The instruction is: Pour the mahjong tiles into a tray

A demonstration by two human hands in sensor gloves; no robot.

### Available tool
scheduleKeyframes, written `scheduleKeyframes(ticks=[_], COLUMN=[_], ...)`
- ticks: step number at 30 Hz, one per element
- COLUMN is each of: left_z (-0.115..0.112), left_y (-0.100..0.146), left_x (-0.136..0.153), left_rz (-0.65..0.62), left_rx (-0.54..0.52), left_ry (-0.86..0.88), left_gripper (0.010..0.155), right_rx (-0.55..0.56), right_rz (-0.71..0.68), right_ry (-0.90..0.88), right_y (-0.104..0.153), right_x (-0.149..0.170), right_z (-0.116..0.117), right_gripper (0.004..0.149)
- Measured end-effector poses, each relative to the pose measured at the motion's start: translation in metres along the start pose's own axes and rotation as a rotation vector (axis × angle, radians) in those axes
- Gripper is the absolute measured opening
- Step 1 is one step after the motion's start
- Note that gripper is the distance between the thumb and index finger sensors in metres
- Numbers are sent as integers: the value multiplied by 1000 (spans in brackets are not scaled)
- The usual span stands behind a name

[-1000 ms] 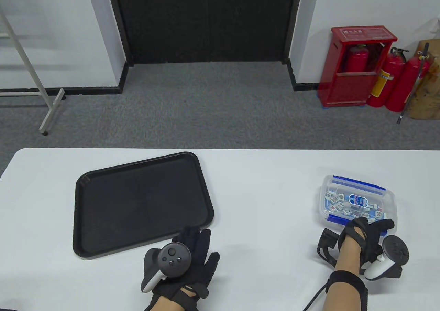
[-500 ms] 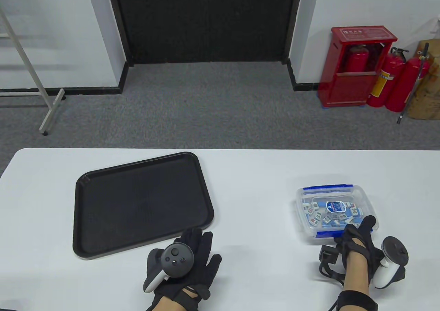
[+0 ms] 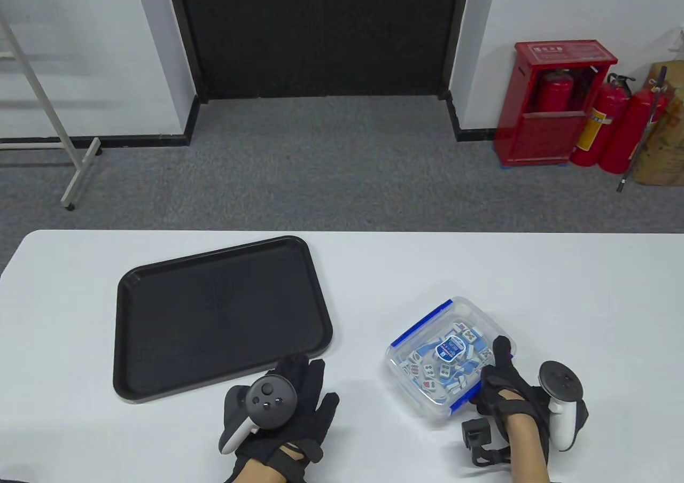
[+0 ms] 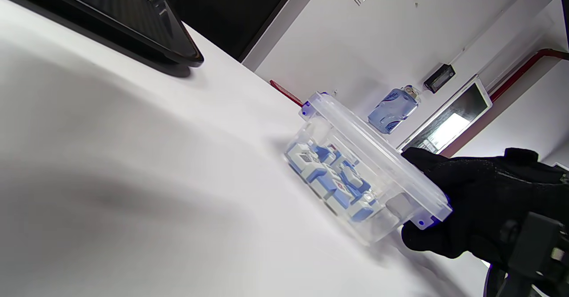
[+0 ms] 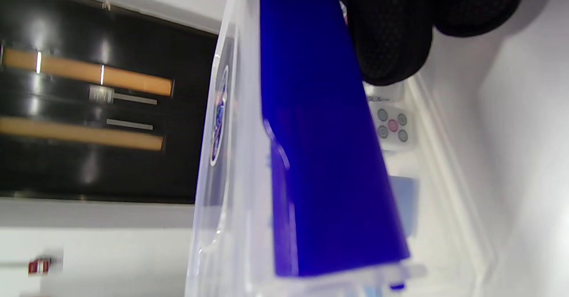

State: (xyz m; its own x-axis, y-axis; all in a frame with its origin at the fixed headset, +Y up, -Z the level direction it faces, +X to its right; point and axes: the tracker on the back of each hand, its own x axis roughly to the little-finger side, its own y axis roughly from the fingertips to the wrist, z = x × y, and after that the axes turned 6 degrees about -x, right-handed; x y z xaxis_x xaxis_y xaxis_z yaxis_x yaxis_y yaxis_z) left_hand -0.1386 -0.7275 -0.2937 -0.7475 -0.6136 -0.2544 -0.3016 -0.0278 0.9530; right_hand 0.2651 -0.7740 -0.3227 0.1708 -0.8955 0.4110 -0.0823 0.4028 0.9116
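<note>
**A:** Table view: right hand [image 3: 507, 392] grips the near right corner of the clear box [image 3: 449, 363], lid on and blue clips closed, right of the black tray [image 3: 133, 290]. Left hand [image 3: 291, 403] lies flat and released on the table [image 3: 374, 269].

**B:** Handling?

**A:** Probably rigid, smooth plastic; slippery under gloves. Loose tiles [image 3: 446, 365] likely add weight and will shift when tilted.

**B:** Hold point?

**A:** Both short ends, beneath the rim. Unclip the lid first.
</note>
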Motion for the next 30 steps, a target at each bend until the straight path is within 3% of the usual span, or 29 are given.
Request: scheduleKeyframes(ticks=[9, 14, 21, 24, 28, 30], left_z=[-2, -7, -21, -25, -35, -38], left_y=[-2, -5, -9, -10, -10, -9], left_x=[5, 12, 29, 35, 47, 49], left_rz=[24, 55, 129, 146, 290, 317], left_rx=[23, 60, 140, 108, 68, 99], left_ry=[0, 20, 194, 312, 593, 575], left_gripper=[76, 75, 78, 77, 71, 70], right_rx=[-261, -346, -216, -212, -229, -240], right_rz=[-97, -186, -387, -399, -402, -394], right_ry=[78, 177, 385, 374, 434, 448], right_y=[-7, -8, -3, -3, -6, -5], right_x=[-12, -20, -30, -29, -32, -31], right_z=[62, 92, 116, 116, 113, 111], right_gripper=[61, 59, 56, 56, 57, 57])
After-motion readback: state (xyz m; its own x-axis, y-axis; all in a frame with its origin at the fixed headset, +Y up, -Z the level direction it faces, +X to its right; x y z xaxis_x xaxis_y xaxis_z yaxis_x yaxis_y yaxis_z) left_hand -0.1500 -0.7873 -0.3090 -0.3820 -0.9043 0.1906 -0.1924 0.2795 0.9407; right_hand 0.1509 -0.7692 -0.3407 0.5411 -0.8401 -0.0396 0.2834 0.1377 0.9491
